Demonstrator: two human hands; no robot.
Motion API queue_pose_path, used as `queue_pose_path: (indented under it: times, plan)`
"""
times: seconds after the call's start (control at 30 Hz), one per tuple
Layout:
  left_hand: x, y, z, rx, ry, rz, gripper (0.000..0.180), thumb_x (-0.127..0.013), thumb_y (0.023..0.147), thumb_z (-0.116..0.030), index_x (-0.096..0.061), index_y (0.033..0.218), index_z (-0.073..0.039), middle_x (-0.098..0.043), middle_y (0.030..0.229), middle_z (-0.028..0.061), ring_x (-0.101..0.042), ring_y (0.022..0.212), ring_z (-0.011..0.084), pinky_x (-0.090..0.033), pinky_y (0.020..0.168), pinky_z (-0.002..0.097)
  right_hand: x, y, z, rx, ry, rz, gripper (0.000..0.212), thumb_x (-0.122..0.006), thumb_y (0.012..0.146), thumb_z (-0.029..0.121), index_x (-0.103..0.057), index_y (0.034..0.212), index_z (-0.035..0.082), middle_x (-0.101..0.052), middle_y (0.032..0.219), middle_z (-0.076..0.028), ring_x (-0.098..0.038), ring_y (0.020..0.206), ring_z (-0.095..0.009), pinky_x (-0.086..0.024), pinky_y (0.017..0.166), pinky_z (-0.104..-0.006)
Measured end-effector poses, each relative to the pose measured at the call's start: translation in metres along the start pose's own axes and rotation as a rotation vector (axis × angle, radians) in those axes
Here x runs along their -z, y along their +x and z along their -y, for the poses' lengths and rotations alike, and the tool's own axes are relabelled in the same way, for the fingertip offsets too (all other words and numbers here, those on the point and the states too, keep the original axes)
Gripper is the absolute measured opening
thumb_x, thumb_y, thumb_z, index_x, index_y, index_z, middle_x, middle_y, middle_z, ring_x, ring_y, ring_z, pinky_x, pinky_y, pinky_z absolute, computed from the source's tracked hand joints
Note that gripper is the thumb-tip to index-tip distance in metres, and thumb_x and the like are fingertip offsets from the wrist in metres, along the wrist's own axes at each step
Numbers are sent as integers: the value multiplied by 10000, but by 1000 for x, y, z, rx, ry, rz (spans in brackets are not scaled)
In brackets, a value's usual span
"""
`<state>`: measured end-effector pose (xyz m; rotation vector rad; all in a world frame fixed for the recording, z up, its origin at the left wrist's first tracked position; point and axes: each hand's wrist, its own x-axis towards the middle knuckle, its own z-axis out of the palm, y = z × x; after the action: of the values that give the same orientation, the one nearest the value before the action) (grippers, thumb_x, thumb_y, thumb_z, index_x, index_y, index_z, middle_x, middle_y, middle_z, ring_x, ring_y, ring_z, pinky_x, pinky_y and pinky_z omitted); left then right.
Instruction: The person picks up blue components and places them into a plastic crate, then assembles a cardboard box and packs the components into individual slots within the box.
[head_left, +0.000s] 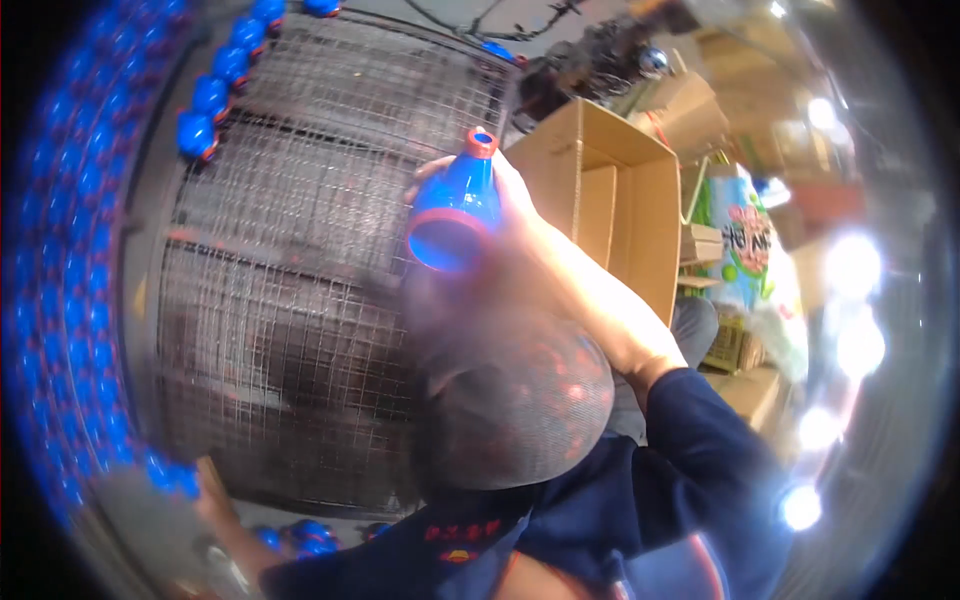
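Note:
My right hand [512, 190] is closed around a glossy blue bottle-shaped piece [468, 195] with a red-orange ring at its narrow mouth and another red band round its wide end. It is held tilted above the wire mesh [330, 150], mouth toward the far side. My left hand [210, 492] reaches to the lower left, beside blue pieces [172, 474] at the end of the packed rows. Its fingers are small and blurred, so whether it grips one does not show. A dark mesh cap [510, 400] covers the middle of the view and part of the mesh.
Dense rows of blue pieces with red trim [75, 300] fill the left side. Several similar pieces [211, 97] line the mesh's far left edge. To the right stand an open cardboard box [640, 210] and a colourful plastic bag [745, 240]. Dark machinery [570, 80] is at the far side.

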<state>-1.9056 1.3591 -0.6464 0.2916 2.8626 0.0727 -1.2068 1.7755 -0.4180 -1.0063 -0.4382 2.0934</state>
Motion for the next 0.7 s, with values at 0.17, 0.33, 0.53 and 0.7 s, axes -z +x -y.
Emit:
queue_pose_path:
  times: [0.17, 0.33, 0.53, 0.7]
  plan:
    - [-8, -27, -36, 3, -284, 27, 649, -544, 913, -580, -540, 1299, -57, -612, 909, 138, -600, 757, 271, -502, 672, 454, 26, -40, 12, 2, 240, 213, 863, -293, 928, 719, -583, 1156, -62, -623, 1142, -282, -641, 1015, -387, -535, 878, -494]
    - [4, -101, -68, 47, -628, 152, 624, -540, 920, -569, -525, 1349, -116, -590, 820, 110, -579, 674, 224, -489, 598, 445, 28, -57, 19, 27, 392, 357, 901, -313, 893, 764, -581, 1173, -48, -601, 1162, -300, -629, 999, -461, -529, 866, -544]
    - [-38, -140, -99, 48, -1042, 849, 564, -473, 919, -640, -583, 1073, -108, -571, 736, 97, -569, 550, 205, -476, 485, 361, 27, -105, 47, 299, 11, 40, 976, -184, 922, 767, -632, 1091, -83, -690, 1004, -240, -686, 930, -290, -553, 886, -409]
    - [-28, -257, -202, -189, -1105, 1069, 504, -460, 939, -589, -530, 1020, -97, -574, 746, 89, -533, 518, 184, -434, 462, 308, 66, -147, 61, 315, -40, -16, 962, -219, 911, 776, -630, 1095, -73, -680, 1019, -253, -680, 928, -339, -548, 891, -442]
